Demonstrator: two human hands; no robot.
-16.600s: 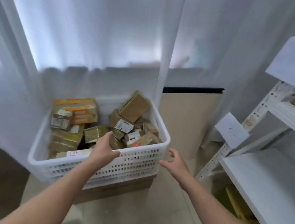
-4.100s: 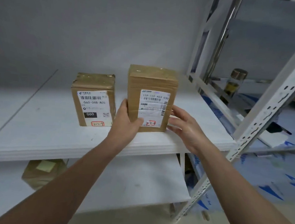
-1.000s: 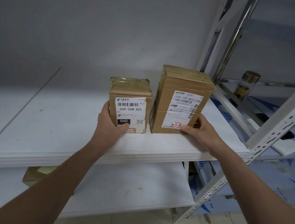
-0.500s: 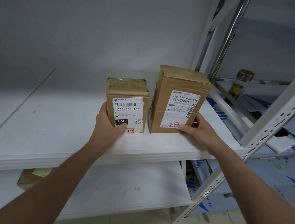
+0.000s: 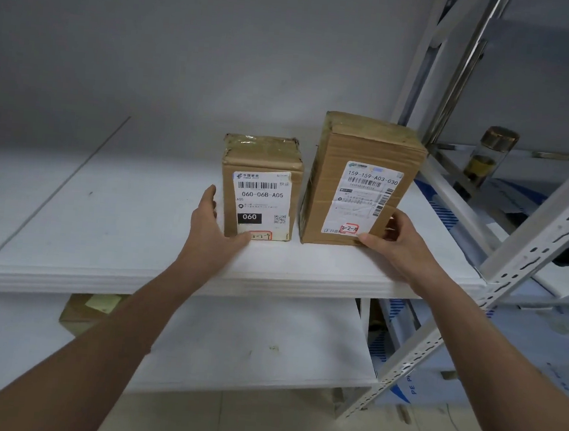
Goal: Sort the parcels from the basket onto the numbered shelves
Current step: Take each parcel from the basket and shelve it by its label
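Two cardboard parcels stand upright side by side on the white shelf. The smaller parcel carries a label reading 060-06B-A05 and a red-edged sticker at its base. My left hand holds its lower left corner, fingers along the left side and thumb on the front. The taller parcel, labelled 159-159-A03-030, stands to the right. My right hand grips its lower right corner, thumb on the front near the red-edged sticker. A narrow gap separates the two parcels.
A lower shelf holds another brown parcel with a yellow note, partly hidden at the left. A white perforated upright slants at the right. Behind it a glass bottle with a gold cap stands on a metal rack.
Both hands stay on the same parcels as half a second ago. The parcels have barely shifted; the view has moved slightly.
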